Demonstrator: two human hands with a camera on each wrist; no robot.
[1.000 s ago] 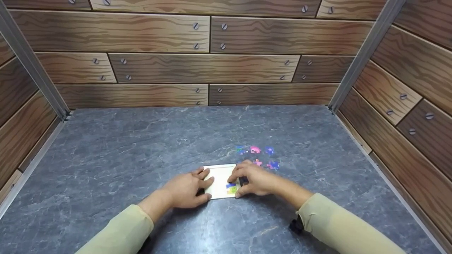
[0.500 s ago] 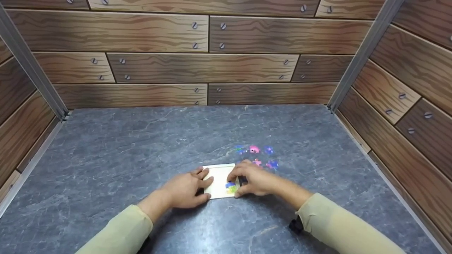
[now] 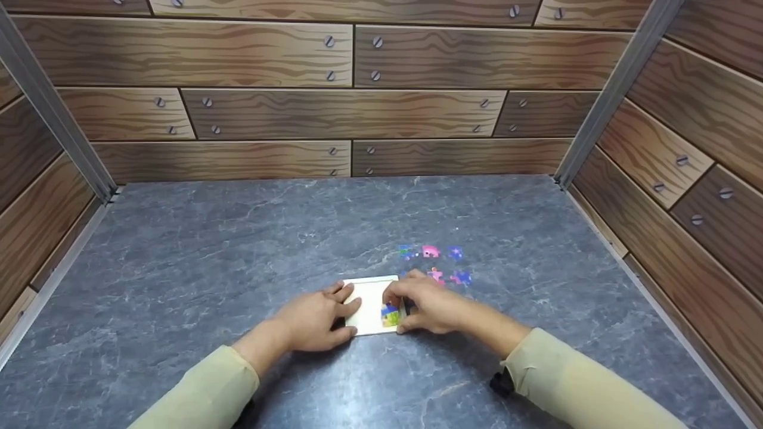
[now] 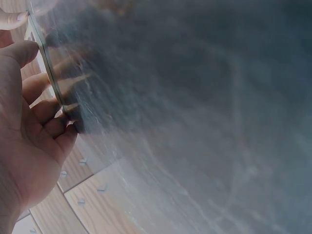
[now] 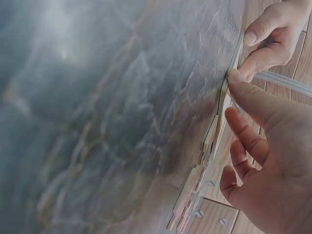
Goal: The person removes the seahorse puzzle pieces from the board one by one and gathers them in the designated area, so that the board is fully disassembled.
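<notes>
A pale puzzle tray [image 3: 365, 301] lies flat on the table. My left hand [image 3: 310, 322] holds its left side, fingers over the top and thumb at the near corner; in the left wrist view the left fingers [image 4: 43, 109] bend at the tray's edge. Joined blue and yellow-green puzzle pieces [image 3: 390, 317] sit in the tray's near right corner. Over that corner arches my right hand [image 3: 435, 305], a fingertip at the blue part and the thumb touching the tray's edge. In the right wrist view the right hand's other fingers [image 5: 246, 141] are loosely bent, apart from the tray.
Behind the right hand lie loose jigsaw pieces: a blue-green one [image 3: 406, 252], pink ones [image 3: 430, 252] and purple-blue ones [image 3: 461, 278]. Part of this group is hidden by that hand. The grey marbled table [image 3: 238, 238] is walled by wood-patterned panels [image 3: 268, 113] at the back and sides.
The right fingertips have drawn up and back slightly, showing more of the blue and yellow-green pieces. My left hand and the tray stay where they were.
</notes>
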